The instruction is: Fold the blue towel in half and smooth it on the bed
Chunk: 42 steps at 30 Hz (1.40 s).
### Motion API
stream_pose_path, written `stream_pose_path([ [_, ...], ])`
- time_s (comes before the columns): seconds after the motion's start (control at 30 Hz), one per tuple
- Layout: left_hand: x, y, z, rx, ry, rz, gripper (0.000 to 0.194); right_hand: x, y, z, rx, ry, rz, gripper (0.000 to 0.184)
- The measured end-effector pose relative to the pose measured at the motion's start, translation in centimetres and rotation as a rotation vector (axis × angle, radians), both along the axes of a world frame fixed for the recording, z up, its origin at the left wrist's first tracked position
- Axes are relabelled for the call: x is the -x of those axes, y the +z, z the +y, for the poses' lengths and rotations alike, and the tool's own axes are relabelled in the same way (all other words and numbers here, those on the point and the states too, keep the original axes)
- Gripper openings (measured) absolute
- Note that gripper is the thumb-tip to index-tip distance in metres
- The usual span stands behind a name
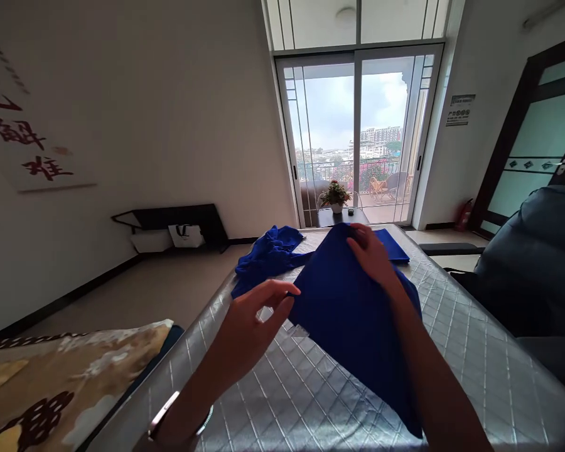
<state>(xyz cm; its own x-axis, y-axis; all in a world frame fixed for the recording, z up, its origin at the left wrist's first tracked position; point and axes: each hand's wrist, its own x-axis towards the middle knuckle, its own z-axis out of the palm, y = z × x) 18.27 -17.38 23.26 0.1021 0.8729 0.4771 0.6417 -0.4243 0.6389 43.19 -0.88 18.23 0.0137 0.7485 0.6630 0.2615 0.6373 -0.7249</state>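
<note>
A deep blue cloth (pixel 353 314), probably a garment, hangs tilted above the silver quilted table cover (pixel 292 389). My left hand (pixel 263 314) pinches its left corner between thumb and fingertips, just above a small pale label (pixel 300 331). Along the upper edge, my right hand (pixel 370 251) grips the cloth, thumb on the near side and other fingers partly behind it. Beyond my left hand lies a crumpled blue heap of fabric (pixel 273 251). A flat, folded blue piece (pixel 393 246) rests past my right hand, partly hidden.
A potted plant (pixel 336 196) stands on a small dark table (pixel 327 216) before the glass sliding doors (pixel 356 138). At the right is a dark sofa (pixel 537 270). A patterned blanket (pixel 75 383) lies at lower left, and a black rack (pixel 183 220) stands against the wall.
</note>
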Motion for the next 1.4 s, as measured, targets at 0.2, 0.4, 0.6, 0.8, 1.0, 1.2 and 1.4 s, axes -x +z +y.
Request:
stream_pose_path([
  [0.2,6.3,-13.6,0.3,0.32,0.258,0.211,0.023,6.9,-5.1,-1.2,0.081,0.38,-0.669,0.043],
  [0.4,8.6,-18.3,-1.1,0.411,0.307,0.258,0.029,0.0,-7.9,-10.2,0.232,0.322,-0.992,0.015],
  [0.6,10.1,-18.4,-2.4,0.464,0.182,0.046,0.039,-7.9,-14.7,-20.2,0.393,0.114,-0.877,0.017],
  [0.8,10.9,-19.7,-2.3,0.322,0.153,0.056,0.042,-8.1,-16.9,-22.3,0.188,-0.054,-0.745,0.026],
  [1.0,10.9,-19.9,-2.4,0.092,0.163,0.127,0.041,-7.7,-14.7,-22.0,0.024,-0.121,-0.85,0.028],
  [1.2,10.2,-14.6,-4.7,-0.159,0.187,0.144,0.024,-10.2,-10.1,-22.6,-0.098,-0.251,-0.744,0.026],
  [1.4,11.0,-9.5,-6.8,-0.191,0.366,0.272,0.031,-12.3,-5.0,-24.8,-0.254,-0.355,-0.863,0.04],
])
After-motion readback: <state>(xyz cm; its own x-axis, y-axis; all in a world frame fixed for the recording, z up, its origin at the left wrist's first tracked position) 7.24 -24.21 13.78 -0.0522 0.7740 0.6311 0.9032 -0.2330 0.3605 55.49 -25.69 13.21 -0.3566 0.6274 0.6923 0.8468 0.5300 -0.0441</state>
